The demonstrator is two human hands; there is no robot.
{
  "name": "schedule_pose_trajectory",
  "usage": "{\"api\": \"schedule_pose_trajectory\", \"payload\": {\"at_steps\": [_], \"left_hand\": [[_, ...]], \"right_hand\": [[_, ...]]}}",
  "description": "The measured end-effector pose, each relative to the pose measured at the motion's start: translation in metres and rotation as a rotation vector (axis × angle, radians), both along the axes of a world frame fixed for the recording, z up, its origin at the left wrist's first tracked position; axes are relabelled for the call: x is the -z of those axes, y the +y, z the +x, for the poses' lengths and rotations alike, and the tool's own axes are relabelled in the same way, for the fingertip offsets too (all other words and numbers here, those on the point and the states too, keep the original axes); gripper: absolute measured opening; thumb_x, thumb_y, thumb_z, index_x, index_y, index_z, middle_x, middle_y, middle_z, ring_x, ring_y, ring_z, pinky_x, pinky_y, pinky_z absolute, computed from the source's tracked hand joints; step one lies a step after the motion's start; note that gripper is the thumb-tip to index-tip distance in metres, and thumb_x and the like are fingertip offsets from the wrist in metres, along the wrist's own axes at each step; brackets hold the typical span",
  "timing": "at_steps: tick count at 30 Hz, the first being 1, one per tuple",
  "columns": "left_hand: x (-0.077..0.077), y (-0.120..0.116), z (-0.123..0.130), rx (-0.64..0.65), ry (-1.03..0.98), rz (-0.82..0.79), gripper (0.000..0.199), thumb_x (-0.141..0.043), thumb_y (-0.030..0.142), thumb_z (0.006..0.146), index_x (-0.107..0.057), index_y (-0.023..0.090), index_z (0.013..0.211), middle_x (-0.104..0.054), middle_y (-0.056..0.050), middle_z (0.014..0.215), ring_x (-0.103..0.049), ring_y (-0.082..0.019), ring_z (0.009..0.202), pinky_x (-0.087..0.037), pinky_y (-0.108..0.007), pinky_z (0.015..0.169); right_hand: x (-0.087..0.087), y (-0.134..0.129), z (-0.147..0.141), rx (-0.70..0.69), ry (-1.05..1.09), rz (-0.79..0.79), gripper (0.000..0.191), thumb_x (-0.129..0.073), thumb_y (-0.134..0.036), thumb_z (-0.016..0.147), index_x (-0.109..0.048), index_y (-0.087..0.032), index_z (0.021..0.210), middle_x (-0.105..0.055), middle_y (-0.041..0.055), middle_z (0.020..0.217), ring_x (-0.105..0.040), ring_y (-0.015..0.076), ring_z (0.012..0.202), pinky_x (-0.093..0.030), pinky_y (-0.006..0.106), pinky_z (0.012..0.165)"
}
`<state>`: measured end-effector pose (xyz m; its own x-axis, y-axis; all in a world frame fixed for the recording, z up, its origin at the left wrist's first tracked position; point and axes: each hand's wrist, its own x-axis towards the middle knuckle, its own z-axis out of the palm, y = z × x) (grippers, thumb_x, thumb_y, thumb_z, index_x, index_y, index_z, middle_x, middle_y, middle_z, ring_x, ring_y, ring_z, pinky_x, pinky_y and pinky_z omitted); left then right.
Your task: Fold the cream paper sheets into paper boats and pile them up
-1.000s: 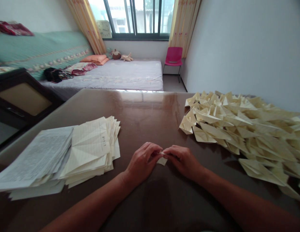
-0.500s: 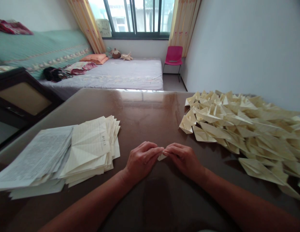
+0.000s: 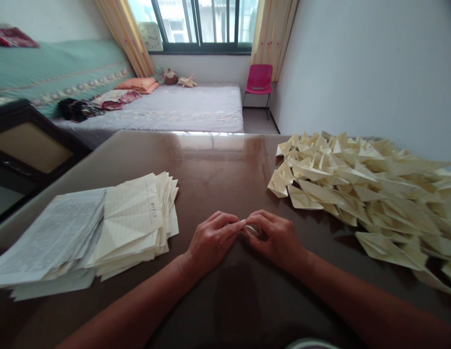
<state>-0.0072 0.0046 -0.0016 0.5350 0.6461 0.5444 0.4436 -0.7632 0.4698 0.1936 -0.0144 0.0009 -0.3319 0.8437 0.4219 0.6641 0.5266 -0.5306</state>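
Note:
A small piece of folded cream paper (image 3: pixel 251 230) is between my two hands at the middle of the brown table, mostly covered by the fingers. My left hand (image 3: pixel 215 238) pinches its left end, thumb and fingertips pressed together. On the other side, my right hand (image 3: pixel 275 238) grips the paper with curled fingers, and the fingertips of both hands nearly touch. Left of my hands lies a stack of creased, lined cream sheets (image 3: pixel 132 213). A large heap of folded paper shapes (image 3: pixel 356 179) covers the table's right side.
Printed white sheets (image 3: pixel 61 237) lie at the table's (image 3: pixel 218 169) left, beside the cream stack. A pale round rim (image 3: pixel 310 344) shows at the bottom edge. Beyond the table are a bed (image 3: pixel 199 109), a pink chair (image 3: pixel 259 80) and a dark cabinet (image 3: pixel 36 140).
The fingers of my right hand have lifted and curled more, and the paper between my hands shows a thin curved edge. The view has shifted slightly.

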Motion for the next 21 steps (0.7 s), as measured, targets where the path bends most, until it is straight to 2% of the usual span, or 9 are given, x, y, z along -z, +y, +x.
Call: {"api": "schedule_pose_trajectory", "payload": {"at_steps": [3,8,11,16,21], "left_hand": [[0.000,-0.001,0.002,-0.001,-0.027,-0.011,0.024,-0.060,0.016,0.086,-0.064,0.021,0.109,-0.066,-0.004,0.093,-0.059,-0.013,0.084,-0.051,-0.025,0.077],[0.001,0.000,0.004,-0.035,-0.050,-0.096,0.015,-0.061,0.019,0.086,-0.061,0.021,0.100,-0.066,-0.003,0.095,-0.060,-0.013,0.089,-0.049,-0.025,0.081],[0.001,0.000,0.003,-0.027,-0.061,-0.109,0.011,-0.060,0.018,0.087,-0.059,0.021,0.097,-0.066,-0.001,0.092,-0.061,-0.012,0.086,-0.049,-0.024,0.079],[-0.004,-0.002,0.002,0.010,0.029,-0.096,0.006,-0.056,0.018,0.089,-0.057,0.020,0.095,-0.065,-0.001,0.093,-0.059,-0.013,0.085,-0.047,-0.024,0.078],[-0.009,-0.002,0.001,0.024,0.146,-0.065,0.005,-0.053,0.021,0.090,-0.057,0.019,0.093,-0.064,-0.003,0.095,-0.057,-0.014,0.085,-0.047,-0.024,0.074]], "right_hand": [[-0.001,0.000,0.002,-0.028,-0.030,0.037,0.008,-0.060,-0.024,0.085,-0.063,-0.023,0.093,-0.067,0.0012,0.089,-0.061,0.0144,0.080,-0.044,0.025,0.073],[-0.001,0.003,0.002,-0.085,0.067,0.010,0.007,-0.057,-0.020,0.087,-0.061,-0.022,0.091,-0.066,0.0012,0.086,-0.059,0.0118,0.073,-0.045,0.023,0.070],[-0.001,0.002,0.001,-0.084,0.077,-0.025,0.007,-0.058,-0.020,0.085,-0.060,-0.023,0.092,-0.065,0.0008,0.086,-0.058,0.0109,0.069,-0.045,0.023,0.069],[-0.004,0.000,-0.001,-0.054,0.033,-0.052,0.007,-0.059,-0.022,0.083,-0.059,-0.023,0.090,-0.065,0.0007,0.087,-0.058,0.0118,0.070,-0.045,0.024,0.069],[-0.007,0.002,0.000,-0.117,0.014,-0.073,0.008,-0.058,-0.020,0.083,-0.058,-0.023,0.091,-0.065,0.0008,0.089,-0.058,0.0124,0.073,-0.044,0.025,0.070]]}}
